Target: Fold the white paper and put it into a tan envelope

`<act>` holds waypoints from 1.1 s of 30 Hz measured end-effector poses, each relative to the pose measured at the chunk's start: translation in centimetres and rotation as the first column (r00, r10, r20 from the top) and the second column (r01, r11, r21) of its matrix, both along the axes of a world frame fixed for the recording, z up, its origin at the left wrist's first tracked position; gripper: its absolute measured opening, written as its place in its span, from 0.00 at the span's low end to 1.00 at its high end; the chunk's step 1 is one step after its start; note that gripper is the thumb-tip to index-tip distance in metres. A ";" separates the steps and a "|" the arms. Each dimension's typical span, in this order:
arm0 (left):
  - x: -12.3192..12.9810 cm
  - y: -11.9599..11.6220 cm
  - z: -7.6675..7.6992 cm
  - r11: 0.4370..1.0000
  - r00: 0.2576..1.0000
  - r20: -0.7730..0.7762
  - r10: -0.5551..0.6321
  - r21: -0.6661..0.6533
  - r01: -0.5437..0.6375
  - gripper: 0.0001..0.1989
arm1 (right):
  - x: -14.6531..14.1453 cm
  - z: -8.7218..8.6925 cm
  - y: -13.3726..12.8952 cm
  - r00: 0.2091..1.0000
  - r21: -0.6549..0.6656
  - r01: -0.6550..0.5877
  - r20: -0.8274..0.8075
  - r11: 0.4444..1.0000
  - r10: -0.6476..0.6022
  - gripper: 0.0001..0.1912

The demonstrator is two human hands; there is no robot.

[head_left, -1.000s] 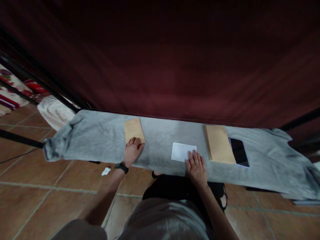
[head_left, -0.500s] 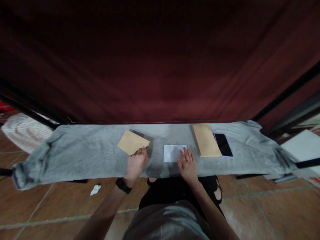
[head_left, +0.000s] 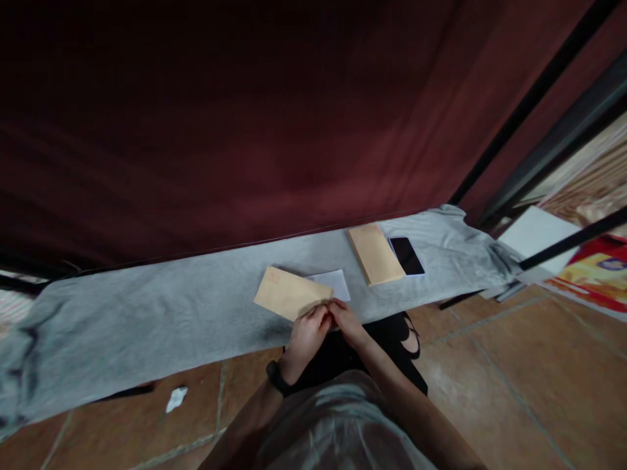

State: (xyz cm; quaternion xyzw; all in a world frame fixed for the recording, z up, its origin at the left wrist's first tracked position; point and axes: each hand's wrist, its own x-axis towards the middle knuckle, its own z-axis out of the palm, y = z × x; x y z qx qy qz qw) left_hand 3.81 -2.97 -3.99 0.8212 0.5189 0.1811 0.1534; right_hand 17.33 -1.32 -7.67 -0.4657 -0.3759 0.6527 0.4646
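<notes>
A tan envelope [head_left: 289, 294] with a faint red mark is held at its near right end, its right part over a white sheet of paper [head_left: 337, 282]. My left hand [head_left: 309, 329], with a black band at the wrist, is closed on the envelope's lower right edge. Fingers of my right hand [head_left: 344, 318] are pinched at the same corner, touching my left fingertips. Both hands are near the front edge of the grey cloth [head_left: 171, 307].
A stack of tan envelopes [head_left: 376, 254] lies to the right, beside a dark-screened phone [head_left: 407, 255]. Behind the cloth-covered surface hangs a dark red curtain [head_left: 294, 163]. Black poles and a white board [head_left: 539, 238] stand at the right. A crumpled white scrap [head_left: 176, 399] lies on the tiled floor.
The envelope has moved right with my left hand and now partly covers the white paper. My right hand has left the paper and closed at the envelope's corner. The view has turned right.
</notes>
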 end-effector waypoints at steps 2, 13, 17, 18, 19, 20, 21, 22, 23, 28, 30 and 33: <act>-1.2 0.5 0.4 0.996 0.996 0.040 -0.075 0.044 0.073 0.21 | 0.8 0.1 0.2 0.999 0.038 0.029 0.041 0.999 -0.030 0.08; -5.5 8.2 0.9 0.912 0.849 -0.340 -0.405 -0.084 0.401 0.65 | 5.0 1.7 -1.0 0.988 0.111 -0.099 0.128 0.989 0.084 0.12; -4.3 8.3 1.0 0.896 0.842 -0.340 -0.420 -0.005 0.445 0.61 | 6.2 2.0 -1.2 0.985 0.145 -0.017 0.175 0.989 -0.009 0.10; -4.1 8.1 1.1 0.897 0.849 -0.337 -0.408 0.024 0.441 0.60 | 6.4 2.0 -1.2 0.982 0.139 0.015 0.182 0.990 -0.041 0.10; -4.0 7.9 1.2 0.900 0.857 -0.333 -0.393 0.052 0.433 0.59 | 6.7 1.9 -1.2 0.981 0.128 0.050 0.180 0.991 -0.073 0.11; -3.9 7.6 1.3 0.903 0.865 -0.329 -0.378 0.075 0.423 0.58 | 6.9 1.9 -1.2 0.982 0.115 0.083 0.162 0.990 -0.101 0.11; -3.9 7.3 1.3 0.906 0.873 -0.325 -0.364 0.093 0.412 0.56 | 7.1 1.8 -1.2 0.985 0.099 0.104 0.130 0.990 -0.117 0.12; -3.9 7.0 1.4 0.909 0.880 -0.320 -0.350 0.109 0.401 0.56 | 7.3 1.8 -1.2 0.990 0.080 0.105 0.087 0.991 -0.112 0.14; -3.8 6.7 1.4 0.912 0.887 -0.315 -0.338 0.122 0.391 0.55 | 7.5 1.9 -1.2 0.996 0.056 0.082 0.037 0.995 -0.085 0.16; -3.6 5.5 1.2 0.908 0.885 -0.305 -0.350 0.123 0.402 0.54 | 7.3 2.5 -1.7 0.996 0.010 -0.076 -0.054 0.997 0.076 0.19; -3.6 5.4 0.9 0.909 0.881 -0.315 -0.353 0.107 0.403 0.53 | 7.0 2.7 -1.9 0.997 0.054 -0.069 -0.040 0.996 0.071 0.16; -3.4 5.4 0.4 0.915 0.880 -0.324 -0.349 0.087 0.395 0.53 | 6.5 2.6 -1.8 0.999 0.057 0.049 -0.024 0.997 -0.048 0.12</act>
